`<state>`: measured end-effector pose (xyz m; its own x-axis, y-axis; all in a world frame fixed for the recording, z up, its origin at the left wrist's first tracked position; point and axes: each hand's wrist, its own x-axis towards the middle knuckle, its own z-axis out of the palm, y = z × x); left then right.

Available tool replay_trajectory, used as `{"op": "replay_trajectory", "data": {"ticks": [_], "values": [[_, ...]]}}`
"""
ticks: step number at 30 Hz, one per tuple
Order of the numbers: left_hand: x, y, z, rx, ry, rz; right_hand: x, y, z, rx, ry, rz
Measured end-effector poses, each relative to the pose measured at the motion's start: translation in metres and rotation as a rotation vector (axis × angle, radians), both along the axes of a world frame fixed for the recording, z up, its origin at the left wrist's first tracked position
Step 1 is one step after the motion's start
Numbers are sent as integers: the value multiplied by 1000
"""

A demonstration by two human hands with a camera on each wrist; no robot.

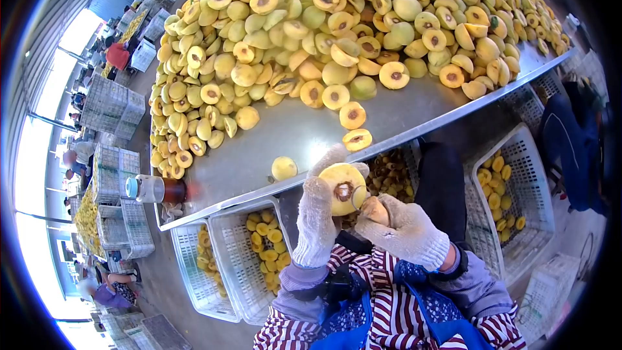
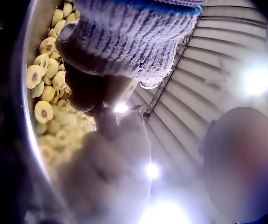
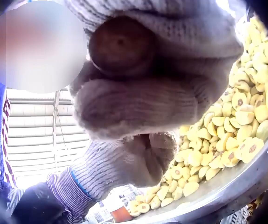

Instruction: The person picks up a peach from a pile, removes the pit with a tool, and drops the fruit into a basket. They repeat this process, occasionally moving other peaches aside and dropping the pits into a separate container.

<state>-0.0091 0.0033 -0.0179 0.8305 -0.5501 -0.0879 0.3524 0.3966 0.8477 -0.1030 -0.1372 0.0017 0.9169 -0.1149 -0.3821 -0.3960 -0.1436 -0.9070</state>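
Observation:
Both hands wear pale knitted gloves and work just off the near edge of the metal table (image 1: 265, 178). My left hand (image 1: 314, 223) holds up a halved yellow peach (image 1: 339, 175), its cut face and brown pit cavity showing in the head view. Close beside it, my right hand (image 1: 411, 234) grips a wooden-handled pitting tool (image 1: 374, 211), whose thin curved metal loop is at the peach's cut face. In the right wrist view the handle's round end (image 3: 120, 44) pokes out of the fist. The left wrist view shows the left glove (image 2: 129, 42) from close up; the peach is mostly hidden there.
A big heap of peach halves (image 1: 272, 45) covers the table's far side. One loose half (image 1: 284, 168) lies near its edge. White crates (image 1: 227, 246) with peach halves stand below, another crate (image 1: 541, 220) at right. A jar (image 1: 152, 189) of dark liquid lies at the left corner.

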Motion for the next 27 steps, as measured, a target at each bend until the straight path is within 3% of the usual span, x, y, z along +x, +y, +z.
{"op": "replay_trajectory", "data": {"ticks": [3, 11, 16, 19, 20, 23, 26, 27], "values": [[-7, -3, 7, 115, -84, -27, -2, 0, -2, -72, -56, 43], [-19, -7, 6, 127, -180, 7, -7, 5, -8, -86, -67, 46], [-26, -22, 11, 88, -367, 193, -5, -1, -9, 261, 62, 110], [-2, -13, 29, 489, -524, -13, -1, -9, 8, 462, 220, 142], [-1, -11, 26, 524, -270, -71, -1, -11, 12, 543, 308, 160], [7, -17, 24, 646, -493, -141, -1, -14, 4, 599, 400, 137], [11, -23, 31, 579, -452, -165, -7, -3, -8, 698, 265, -4], [8, -25, 31, 578, -483, -75, -6, -6, -6, 706, 276, 10]]}}
